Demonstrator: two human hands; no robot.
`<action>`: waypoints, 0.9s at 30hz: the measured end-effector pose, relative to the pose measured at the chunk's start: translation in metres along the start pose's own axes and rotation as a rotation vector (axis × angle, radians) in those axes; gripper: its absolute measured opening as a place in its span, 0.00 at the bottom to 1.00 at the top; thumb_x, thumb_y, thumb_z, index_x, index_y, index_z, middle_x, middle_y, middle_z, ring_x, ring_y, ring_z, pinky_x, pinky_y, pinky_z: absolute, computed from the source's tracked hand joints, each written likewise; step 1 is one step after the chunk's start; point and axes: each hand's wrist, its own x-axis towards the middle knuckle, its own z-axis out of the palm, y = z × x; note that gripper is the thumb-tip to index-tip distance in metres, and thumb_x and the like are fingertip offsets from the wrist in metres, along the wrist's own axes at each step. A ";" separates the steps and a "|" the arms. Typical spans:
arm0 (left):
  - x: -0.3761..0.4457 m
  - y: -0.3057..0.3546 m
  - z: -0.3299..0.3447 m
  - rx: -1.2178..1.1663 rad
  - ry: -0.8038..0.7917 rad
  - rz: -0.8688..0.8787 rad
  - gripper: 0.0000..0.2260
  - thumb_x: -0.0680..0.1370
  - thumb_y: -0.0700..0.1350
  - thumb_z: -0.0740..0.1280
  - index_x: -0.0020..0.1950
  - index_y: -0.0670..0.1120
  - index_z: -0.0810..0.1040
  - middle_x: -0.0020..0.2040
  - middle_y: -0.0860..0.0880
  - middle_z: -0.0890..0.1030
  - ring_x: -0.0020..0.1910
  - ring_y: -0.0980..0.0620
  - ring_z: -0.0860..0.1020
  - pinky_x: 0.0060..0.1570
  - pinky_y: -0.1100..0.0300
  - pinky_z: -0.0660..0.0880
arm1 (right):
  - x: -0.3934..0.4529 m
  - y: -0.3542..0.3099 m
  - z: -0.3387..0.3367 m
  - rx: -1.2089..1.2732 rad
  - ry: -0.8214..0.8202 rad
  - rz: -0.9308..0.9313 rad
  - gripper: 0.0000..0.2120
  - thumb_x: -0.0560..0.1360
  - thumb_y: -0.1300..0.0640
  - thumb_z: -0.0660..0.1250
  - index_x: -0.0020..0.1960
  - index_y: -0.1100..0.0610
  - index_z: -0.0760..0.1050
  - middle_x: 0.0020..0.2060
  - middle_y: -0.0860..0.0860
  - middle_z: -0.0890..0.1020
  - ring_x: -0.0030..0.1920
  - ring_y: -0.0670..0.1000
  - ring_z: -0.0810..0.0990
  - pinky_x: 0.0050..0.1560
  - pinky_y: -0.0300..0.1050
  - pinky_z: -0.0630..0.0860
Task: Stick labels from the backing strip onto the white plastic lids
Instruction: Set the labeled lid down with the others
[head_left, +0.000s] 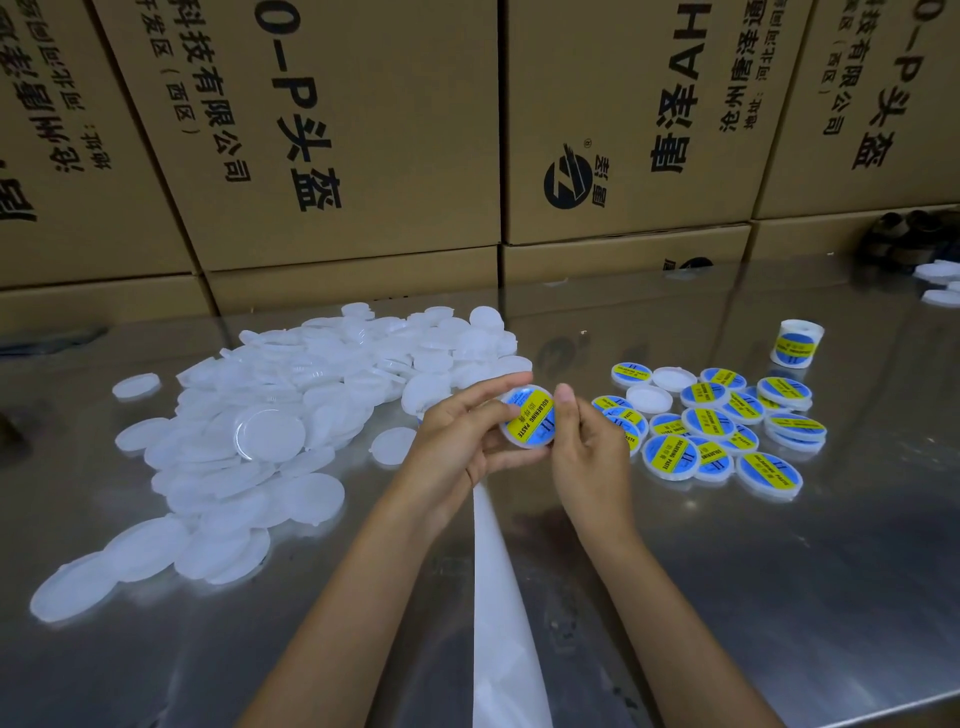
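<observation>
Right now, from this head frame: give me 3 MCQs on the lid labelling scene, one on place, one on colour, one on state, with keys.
1. Where does the pile of unlabelled white lids lie on the metal table?
A. To the person's left
B. To the person's right
C. Inside a carton

2. Which colours do the labels on the labelled lids carry?
A. Red and black
B. Blue and yellow
C. Green and white

3. What is the state of the held lid?
A. Bare, lying on the table
B. Labelled, held in both hands
C. Bare, held in one hand

Answers:
1 A: the white heap lies left of the hands, the labelled lids right.
2 B: each label has a blue disc with a yellow band.
3 B: the left hand and right hand hold it, label showing.
</observation>
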 end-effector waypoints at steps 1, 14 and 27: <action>0.001 0.000 -0.001 -0.019 -0.001 0.013 0.13 0.80 0.34 0.64 0.61 0.43 0.83 0.55 0.40 0.85 0.52 0.42 0.85 0.46 0.51 0.83 | 0.001 0.001 0.000 0.010 -0.010 0.009 0.20 0.84 0.50 0.58 0.33 0.53 0.69 0.26 0.41 0.70 0.30 0.41 0.67 0.32 0.33 0.66; 0.001 0.007 -0.006 0.083 0.047 0.064 0.12 0.82 0.41 0.64 0.61 0.48 0.83 0.56 0.43 0.85 0.46 0.52 0.82 0.40 0.62 0.77 | -0.005 0.009 0.004 -0.215 -0.104 -0.032 0.22 0.71 0.31 0.64 0.40 0.50 0.74 0.31 0.43 0.77 0.32 0.44 0.74 0.36 0.46 0.74; -0.006 0.012 -0.011 0.374 -0.097 0.086 0.23 0.75 0.29 0.71 0.66 0.48 0.79 0.49 0.47 0.86 0.38 0.53 0.82 0.38 0.63 0.78 | -0.001 0.006 -0.002 -0.268 -0.005 0.005 0.22 0.83 0.49 0.59 0.31 0.53 0.64 0.22 0.45 0.68 0.28 0.48 0.64 0.33 0.50 0.66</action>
